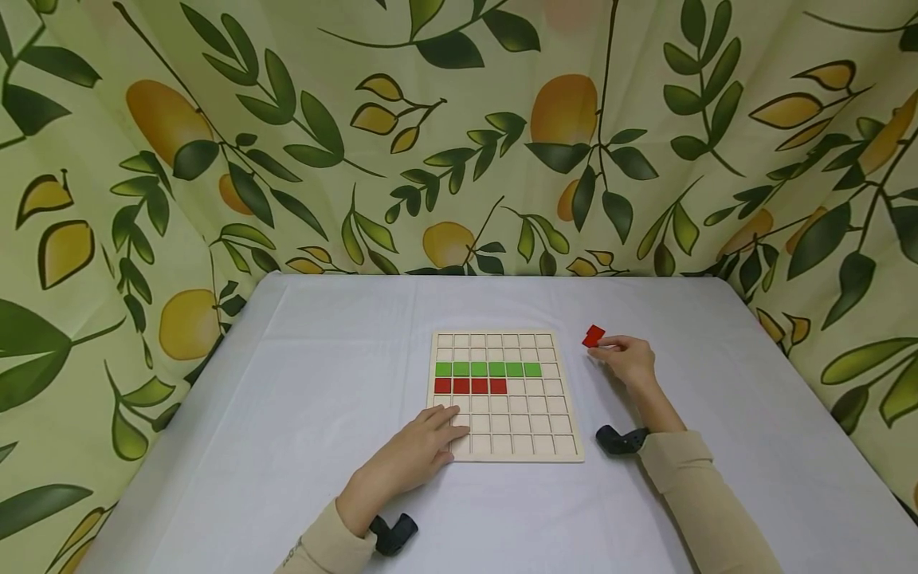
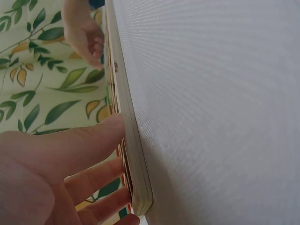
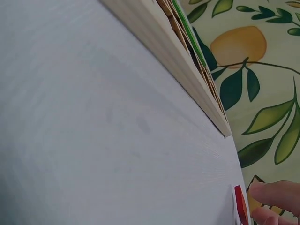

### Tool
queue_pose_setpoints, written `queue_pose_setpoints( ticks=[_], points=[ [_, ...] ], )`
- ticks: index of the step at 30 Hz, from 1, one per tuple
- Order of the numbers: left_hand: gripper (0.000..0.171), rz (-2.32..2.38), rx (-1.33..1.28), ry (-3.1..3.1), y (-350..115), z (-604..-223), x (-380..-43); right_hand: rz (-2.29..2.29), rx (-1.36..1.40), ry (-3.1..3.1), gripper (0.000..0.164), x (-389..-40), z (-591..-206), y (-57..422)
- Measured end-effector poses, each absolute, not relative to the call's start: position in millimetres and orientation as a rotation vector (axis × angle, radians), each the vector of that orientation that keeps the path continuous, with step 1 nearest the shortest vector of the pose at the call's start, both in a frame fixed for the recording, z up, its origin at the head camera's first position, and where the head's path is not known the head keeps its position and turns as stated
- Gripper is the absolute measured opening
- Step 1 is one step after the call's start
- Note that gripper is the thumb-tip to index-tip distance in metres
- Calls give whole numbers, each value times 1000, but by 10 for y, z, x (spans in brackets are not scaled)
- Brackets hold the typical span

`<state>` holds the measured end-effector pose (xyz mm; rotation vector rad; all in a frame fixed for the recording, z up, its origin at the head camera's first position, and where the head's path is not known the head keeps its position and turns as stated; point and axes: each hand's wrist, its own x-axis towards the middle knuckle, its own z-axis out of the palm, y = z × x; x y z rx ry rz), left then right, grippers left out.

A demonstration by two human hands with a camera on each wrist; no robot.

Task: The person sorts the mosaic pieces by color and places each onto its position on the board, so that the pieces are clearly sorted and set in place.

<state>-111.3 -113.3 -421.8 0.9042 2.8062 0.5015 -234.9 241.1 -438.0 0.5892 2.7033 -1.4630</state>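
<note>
My left hand (image 1: pixel 425 446) rests on the lower left of a pale wooden grid board (image 1: pixel 543 426), fingers spread over its edge. In the left wrist view the thumb (image 2: pixel 101 136) lies against the board's side. Beyond the board's upper right corner, my right hand (image 1: pixel 631 363) pinches at small red square tiles (image 1: pixel 594 336) with its fingertips; two seem to overlap there. The right wrist view shows a red tile (image 3: pixel 240 205) at the fingertips, partly cut off. On the board lie a row of several green tiles (image 1: pixel 488 369) and, below it, several red tiles (image 1: pixel 471 386).
A white cloth (image 1: pixel 323 359) covers the table. Behind and beside it hangs a curtain (image 1: pixel 459 175) with leaves and orange fruit. A black wrist device (image 1: pixel 394 534) sits at the left wrist, another black device (image 1: pixel 621 440) at the right.
</note>
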Motion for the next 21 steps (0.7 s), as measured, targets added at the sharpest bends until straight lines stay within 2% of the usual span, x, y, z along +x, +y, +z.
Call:
queue_pose_setpoints(
  ticks=[21],
  points=[
    [38,501,903,2803,-1139,-4209,-1104,-1418,690,2673,41,-2451,-4387,2437]
  ],
)
